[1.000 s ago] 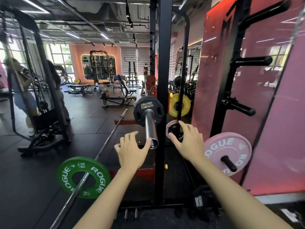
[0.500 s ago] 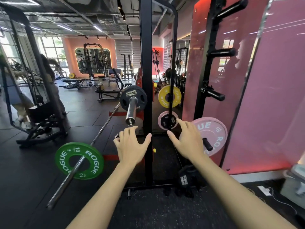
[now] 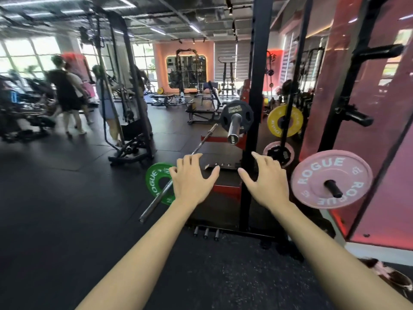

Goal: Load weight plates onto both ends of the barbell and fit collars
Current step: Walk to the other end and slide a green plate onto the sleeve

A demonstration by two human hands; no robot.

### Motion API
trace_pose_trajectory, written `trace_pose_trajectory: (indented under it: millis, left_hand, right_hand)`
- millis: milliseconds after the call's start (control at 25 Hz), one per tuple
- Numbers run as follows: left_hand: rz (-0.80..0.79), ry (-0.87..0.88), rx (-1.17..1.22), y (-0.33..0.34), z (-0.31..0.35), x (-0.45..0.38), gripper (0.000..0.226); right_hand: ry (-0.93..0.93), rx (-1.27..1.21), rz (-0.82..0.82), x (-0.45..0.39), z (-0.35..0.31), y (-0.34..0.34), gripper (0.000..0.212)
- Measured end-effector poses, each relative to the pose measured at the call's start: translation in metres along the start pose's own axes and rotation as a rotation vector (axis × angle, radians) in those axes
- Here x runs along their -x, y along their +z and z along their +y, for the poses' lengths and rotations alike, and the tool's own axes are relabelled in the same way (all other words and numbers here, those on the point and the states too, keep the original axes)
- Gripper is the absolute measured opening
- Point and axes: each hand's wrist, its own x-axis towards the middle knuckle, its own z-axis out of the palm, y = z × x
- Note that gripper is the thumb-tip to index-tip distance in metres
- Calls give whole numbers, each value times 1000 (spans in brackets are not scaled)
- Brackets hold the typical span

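A barbell rests in the rack, its steel sleeve (image 3: 234, 127) pointing at me with a black plate (image 3: 237, 110) on it. My left hand (image 3: 192, 180) and my right hand (image 3: 266, 179) hover below the sleeve with spread fingers, holding nothing. A second bar (image 3: 164, 191) lies on the floor carrying a green plate (image 3: 153, 181); my left hand partly covers it. A large pink plate (image 3: 312, 173) hangs on a storage peg at the right. A yellow plate (image 3: 276, 121) and a small pink plate with a black one (image 3: 278, 153) hang on pegs behind the rack. No collar is visible.
The black rack upright (image 3: 253, 86) stands between my hands and the stored plates. Empty storage pegs (image 3: 357, 116) stick out at the right before a pink wall. Several people (image 3: 67, 95) stand by machines at the left. Benches stand further back.
Both hands have drawn back from the sleeve end and sit lower in view. The camera has turned left, bringing the people and machines at the left into sight.
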Motion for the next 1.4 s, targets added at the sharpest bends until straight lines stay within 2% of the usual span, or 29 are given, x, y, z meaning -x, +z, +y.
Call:
trace_pose_trajectory:
  millis: [240,440,600,840,1080,1400]
  left_hand:
    - [123,-66,-143,-93,-122,33,71]
    - [205,-326,-220,-167,-266,84,66]
    - [248,-426,-280,-195,-338,96,63]
    - [237,-474,-375,-169,-417,38,67]
    - [214,-498,-412,-128,-480,-87,68]
    - [164,-455,-381,-52,-615,-230,73]
  right_hand:
    - [-190,-33,-36,25,-152,30,67]
    - [-345,-153,-195,63,-296,77,66]
    - [-449,-212,-253,70,-369,121,65]
    - [-528,-276,-253,7,-439,213,65]
    - [-549,-340,-283,-104,-492,308,66]
    - [-463,-340,-327,-215,-555,462,65]
